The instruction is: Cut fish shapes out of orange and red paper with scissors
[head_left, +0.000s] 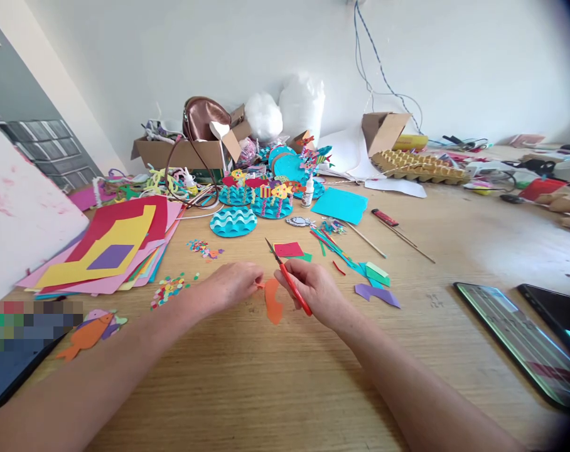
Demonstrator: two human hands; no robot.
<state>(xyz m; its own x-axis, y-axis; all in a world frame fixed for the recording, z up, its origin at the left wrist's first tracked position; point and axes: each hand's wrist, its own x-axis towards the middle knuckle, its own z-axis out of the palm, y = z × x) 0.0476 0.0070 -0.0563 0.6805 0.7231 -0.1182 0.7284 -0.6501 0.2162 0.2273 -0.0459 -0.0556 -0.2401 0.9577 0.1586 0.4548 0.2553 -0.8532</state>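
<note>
I see my left hand (231,287) low over the wooden worktop (285,376), fingers pinched narrow on the top edge of an orange paper cutout (273,301). Cutout lies flat on the worktop between both hands, approx. at centre of view. My right hand (316,290) sits just right of the cutout, fingers wrapped round red-handled scissors (289,279); blades point up and left, away from me, tips above the cutout. Can't tell if blades are parted.

Rel. to the cutout: a red paper square (289,250) lies just beyond it, past the scissor tips. Confetti scraps (168,290) lie to its left, and further left a stack of coloured paper sheets (110,248). An orange paper fish (85,336) lies well to the left, nearer me. A purple paper piece (376,294) sits to the right, past my right hand. Blue wave discs (233,221) and a small glue bottle (307,191) stand well beyond. Two tablets (520,339) lie far right.
</note>
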